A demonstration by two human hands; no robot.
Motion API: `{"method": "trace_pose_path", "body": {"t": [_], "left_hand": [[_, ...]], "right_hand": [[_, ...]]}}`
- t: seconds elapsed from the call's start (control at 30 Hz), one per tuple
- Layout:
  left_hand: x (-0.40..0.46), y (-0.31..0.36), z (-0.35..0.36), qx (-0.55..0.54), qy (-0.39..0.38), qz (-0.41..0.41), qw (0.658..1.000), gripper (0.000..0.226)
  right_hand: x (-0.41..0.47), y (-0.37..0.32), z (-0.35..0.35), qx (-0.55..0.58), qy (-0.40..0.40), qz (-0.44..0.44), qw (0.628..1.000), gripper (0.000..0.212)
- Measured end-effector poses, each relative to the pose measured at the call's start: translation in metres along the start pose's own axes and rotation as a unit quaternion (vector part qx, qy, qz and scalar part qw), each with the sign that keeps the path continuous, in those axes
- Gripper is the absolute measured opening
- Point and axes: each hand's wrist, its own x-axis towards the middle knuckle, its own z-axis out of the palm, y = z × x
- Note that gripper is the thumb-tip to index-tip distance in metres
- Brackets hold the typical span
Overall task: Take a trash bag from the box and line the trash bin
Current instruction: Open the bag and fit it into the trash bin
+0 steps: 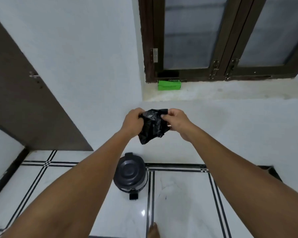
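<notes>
Both hands — left [132, 121], right [175, 123] — pinch a crumpled black trash bag [151, 125] above the lidded bin [130, 174].

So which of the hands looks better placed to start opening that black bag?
Probably the right hand: it pinches the trash bag at a top edge, where it could peel a layer. The left hand grips the bunched side, anchoring it.

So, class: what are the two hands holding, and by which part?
Both hold the crumpled black trash bag by its top edge: left hand at the left corner, right hand at the right.
</notes>
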Motion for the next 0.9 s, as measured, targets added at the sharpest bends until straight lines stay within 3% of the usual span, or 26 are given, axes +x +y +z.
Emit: {"method": "trace_pose_path", "body": {"t": [0.1,0.23,0.43,0.57,0.7,0.9], "left_hand": [[-0.042,-0.018,0.003,0.004,0.066,-0.003,0.998,0.036],[-0.104,-0.023,0.003,-0.071,0.119,0.008,0.990,0.039],[-0.135,-0.034,-0.020,-0.094,0.004,-0.024,0.995,0.007],[-0.141,-0.044,-0.041,-0.118,-0.029,-0.055,0.991,0.010],[-0.139,-0.060,-0.072,-0.149,-0.008,-0.062,0.987,0.015],[-0.125,-0.089,-0.135,-0.296,0.009,-0.101,0.950,0.019]], "right_hand": [[-0.016,0.017,0.016,0.008,0.061,0.002,0.998,0.020],[-0.048,0.034,0.044,0.076,0.084,0.029,0.993,0.024],[-0.078,0.028,0.081,0.078,0.053,0.028,0.995,0.029],[-0.087,0.014,0.103,0.077,0.017,0.029,0.996,0.033],[-0.083,0.001,0.135,0.076,-0.007,0.033,0.997,0.039],[-0.065,-0.021,0.193,0.185,-0.007,0.071,0.980,0.044]]}}
